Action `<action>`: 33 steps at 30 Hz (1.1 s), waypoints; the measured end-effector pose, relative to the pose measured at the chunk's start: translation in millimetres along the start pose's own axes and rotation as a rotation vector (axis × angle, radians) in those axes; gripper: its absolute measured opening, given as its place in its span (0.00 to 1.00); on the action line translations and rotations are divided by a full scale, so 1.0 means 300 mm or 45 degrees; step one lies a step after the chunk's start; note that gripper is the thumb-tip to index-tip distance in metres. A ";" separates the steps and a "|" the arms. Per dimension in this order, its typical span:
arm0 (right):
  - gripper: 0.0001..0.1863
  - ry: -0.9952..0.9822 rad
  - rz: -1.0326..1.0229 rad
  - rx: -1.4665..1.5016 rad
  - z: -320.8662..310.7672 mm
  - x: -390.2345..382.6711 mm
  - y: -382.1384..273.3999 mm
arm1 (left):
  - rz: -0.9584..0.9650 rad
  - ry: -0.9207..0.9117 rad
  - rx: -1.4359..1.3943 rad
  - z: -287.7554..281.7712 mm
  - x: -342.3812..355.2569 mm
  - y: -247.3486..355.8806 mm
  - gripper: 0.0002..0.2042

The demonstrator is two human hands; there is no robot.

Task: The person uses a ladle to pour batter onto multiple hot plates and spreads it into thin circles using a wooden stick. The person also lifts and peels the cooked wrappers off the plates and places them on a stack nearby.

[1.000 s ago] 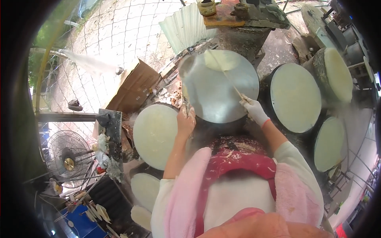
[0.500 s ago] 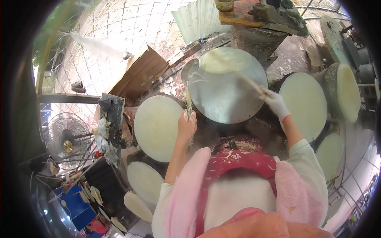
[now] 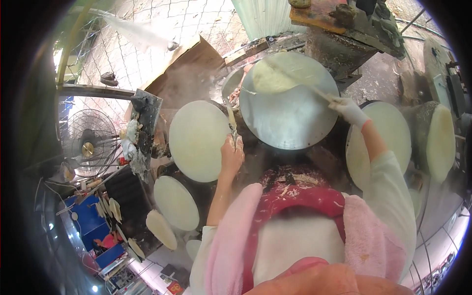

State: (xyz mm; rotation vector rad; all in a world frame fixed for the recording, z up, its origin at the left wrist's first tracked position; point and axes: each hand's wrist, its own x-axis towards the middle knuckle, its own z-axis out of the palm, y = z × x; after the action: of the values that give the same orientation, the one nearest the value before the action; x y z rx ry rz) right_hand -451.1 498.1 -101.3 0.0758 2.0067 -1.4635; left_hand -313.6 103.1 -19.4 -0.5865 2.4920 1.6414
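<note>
1. The bare left fingers (image 3: 233, 147) are wrapped around the handle of a ladle (image 3: 229, 91), whose bowl sits beyond them, by the left edge of the central round metal plate (image 3: 290, 125).
2. To their right, the gloved right fingers (image 3: 339, 104) are closed on a thin stick (image 3: 321, 93), blurred, which reaches left over that plate from its right side.
3. The plate lies between and beyond the left fingers and just left of the right ones. Pale batter (image 3: 275, 78) covers only its far part, with an uneven near edge; the near part is bare shiny metal, so I judge the coating only partly done, with most of the near side left.
4. Just left of the left fingers, a left round (image 3: 200, 142) looks coated all over. On the other side, a right round (image 3: 393, 125), partly hidden by the right forearm, looks coated too where it shows.
5. Farther out, a tilted pale round (image 3: 441, 142) stands well right of the right fingers, and a lower-left round (image 3: 176, 202) lies left of and behind the left ones; both look coated.
6. Farthest, beyond the plate and both sets of fingers, a cluttered counter (image 3: 317, 24) stands.
</note>
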 end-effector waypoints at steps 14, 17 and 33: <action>0.26 -0.341 0.065 -0.204 -0.042 0.113 -0.025 | -0.230 0.250 0.329 -0.050 -0.092 -0.145 0.11; 0.25 -0.486 0.017 -0.246 -0.073 0.096 0.017 | -0.340 0.210 0.314 -0.054 -0.126 -0.176 0.14; 0.27 -0.323 -0.104 -0.250 -0.133 0.068 -0.065 | -0.065 0.203 0.858 0.021 0.042 -0.165 0.12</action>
State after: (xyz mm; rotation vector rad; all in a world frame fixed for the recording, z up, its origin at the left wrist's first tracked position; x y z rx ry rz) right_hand -493.4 519.1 -89.0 -0.2655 1.9498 -1.2472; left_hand -307.8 88.4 -68.2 -0.6878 2.8646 0.6669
